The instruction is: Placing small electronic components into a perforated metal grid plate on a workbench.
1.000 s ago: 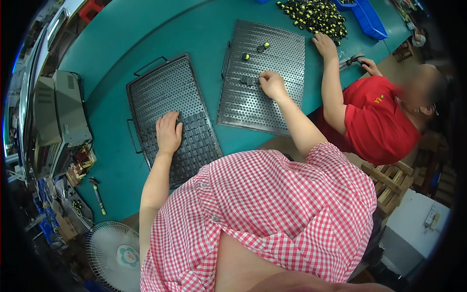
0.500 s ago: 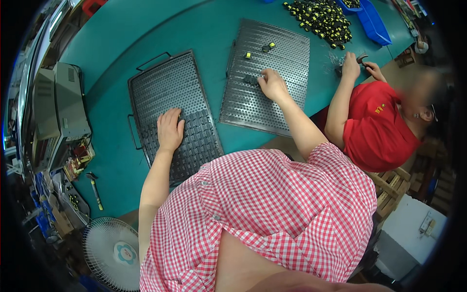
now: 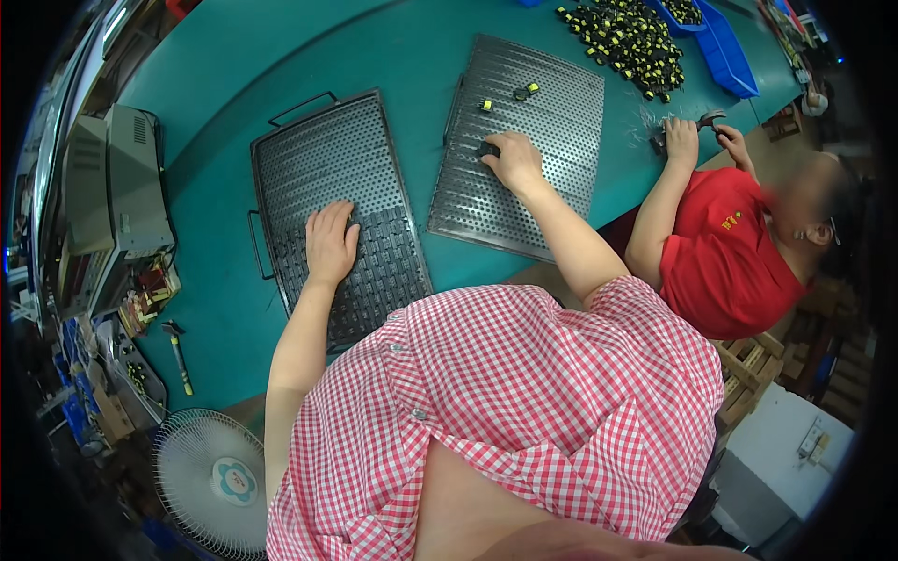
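Note:
My left hand (image 3: pixel 329 245) lies with its fingers stretched out over a framed perforated tray (image 3: pixel 318 154). Rows of small black parts (image 3: pixel 374 266) fill the nearer portion of this tray; the fingertips touch where the rows end, and anything under them is hidden. To the right, my right hand (image 3: pixel 516 163) is over a second perforated metal plate (image 3: pixel 561 122). Its fingers are bent round a small cluster of black parts (image 3: pixel 487 149), partly hidden by the fingertips. Farther up that plate lie a few black-and-yellow pieces (image 3: pixel 486 106).
A pile of black-and-yellow pieces (image 3: pixel 627 47) lies at the far right beside a blue bin (image 3: pixel 720 51). A co-worker in red (image 3: pixel 720 243) holds a hammer (image 3: pixel 713 119) at the right. Grey equipment (image 3: pixel 131 187), another hammer (image 3: pixel 178 355) and a fan (image 3: pixel 210 481) are at the left.
My right hand has shifted slightly left and its fingers have closed over the black parts, which now show less. My left hand stays nearly in place on the tray.

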A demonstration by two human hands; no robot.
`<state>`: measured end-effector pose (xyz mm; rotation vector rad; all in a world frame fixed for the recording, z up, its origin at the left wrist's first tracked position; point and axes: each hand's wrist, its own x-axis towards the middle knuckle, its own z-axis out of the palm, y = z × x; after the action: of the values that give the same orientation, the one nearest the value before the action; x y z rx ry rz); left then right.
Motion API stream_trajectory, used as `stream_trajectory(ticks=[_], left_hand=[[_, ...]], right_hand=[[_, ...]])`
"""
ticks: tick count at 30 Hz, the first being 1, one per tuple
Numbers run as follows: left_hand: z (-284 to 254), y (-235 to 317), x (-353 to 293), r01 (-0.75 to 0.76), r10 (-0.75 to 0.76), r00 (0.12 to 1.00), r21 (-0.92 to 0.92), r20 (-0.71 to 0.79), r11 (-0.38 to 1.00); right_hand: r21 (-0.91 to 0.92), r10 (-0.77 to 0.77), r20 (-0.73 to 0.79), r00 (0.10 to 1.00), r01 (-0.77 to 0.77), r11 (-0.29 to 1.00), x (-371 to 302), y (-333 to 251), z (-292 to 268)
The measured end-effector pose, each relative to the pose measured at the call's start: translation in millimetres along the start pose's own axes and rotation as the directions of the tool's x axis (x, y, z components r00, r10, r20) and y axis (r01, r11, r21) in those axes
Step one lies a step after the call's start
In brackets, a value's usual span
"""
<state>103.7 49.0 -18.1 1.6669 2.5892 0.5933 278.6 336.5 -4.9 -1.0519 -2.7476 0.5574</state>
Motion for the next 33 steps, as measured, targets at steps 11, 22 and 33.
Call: stream_trajectory(ticks=[11,22,33], left_hand=[[-1,-2,-2,0.017,-0.017,1.0,-0.005,-0.011,1.0],[-10,-21,3,0.136,-0.097,0.984,-0.28,0.15,0.95],[-17,-29,4,0.16,-0.16,0.987,-0.323,0.028,0.933]], right_hand=[[0.02,0.006,-0.009,1.0,-0.006,1.0,2,1,1],[0.388,-0.324,0.128,0.937,0.254,0.886,5,-75,-4],[0.272,-0.537,0.301,0.788,0.469,0.84,14,-158,58]])
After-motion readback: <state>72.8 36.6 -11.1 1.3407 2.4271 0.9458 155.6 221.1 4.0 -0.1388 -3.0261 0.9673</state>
